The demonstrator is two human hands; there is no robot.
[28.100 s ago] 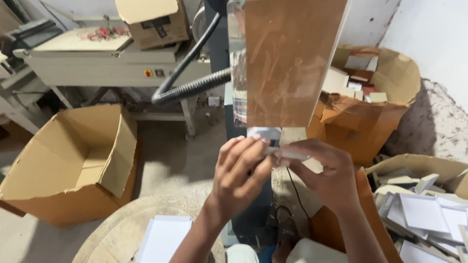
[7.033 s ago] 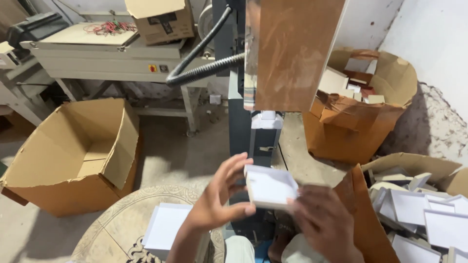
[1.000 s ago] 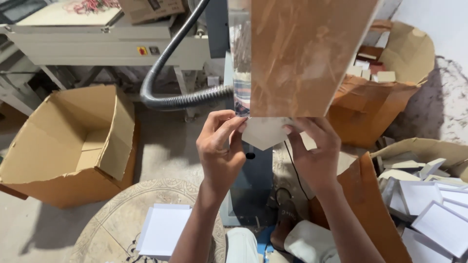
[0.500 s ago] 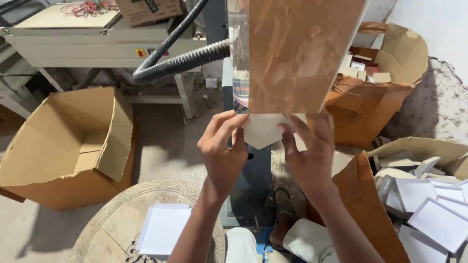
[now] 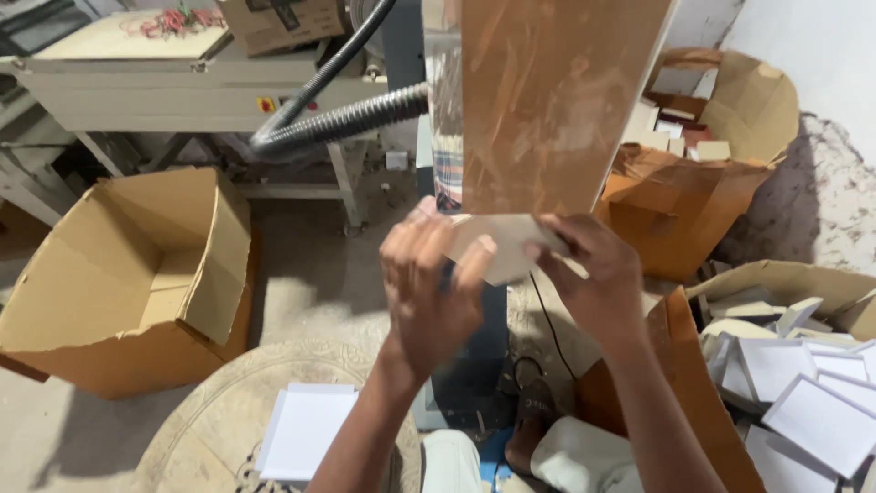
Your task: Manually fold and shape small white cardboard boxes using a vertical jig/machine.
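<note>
My left hand (image 5: 427, 283) and my right hand (image 5: 591, 274) both grip a small white box piece (image 5: 504, 245) and hold it up against the lower edge of a tall brown-faced machine panel (image 5: 547, 100). The fingers of both hands wrap the piece from its two sides. Much of the white piece is hidden behind my fingers. A clear strip (image 5: 443, 119) runs down the panel's left edge.
An open brown carton (image 5: 119, 274) stands at the left. A stack of flat white sheets (image 5: 306, 429) lies on a round patterned surface (image 5: 201, 402). At the right, a carton holds several white box parts (image 5: 812, 393). Another carton (image 5: 703, 173) sits behind. A grey hose (image 5: 338, 119) hangs from the machine.
Both hands have stayed at the panel's lower edge with the white piece. My fingers have shifted slightly around it and the hose has moved a little in view.
</note>
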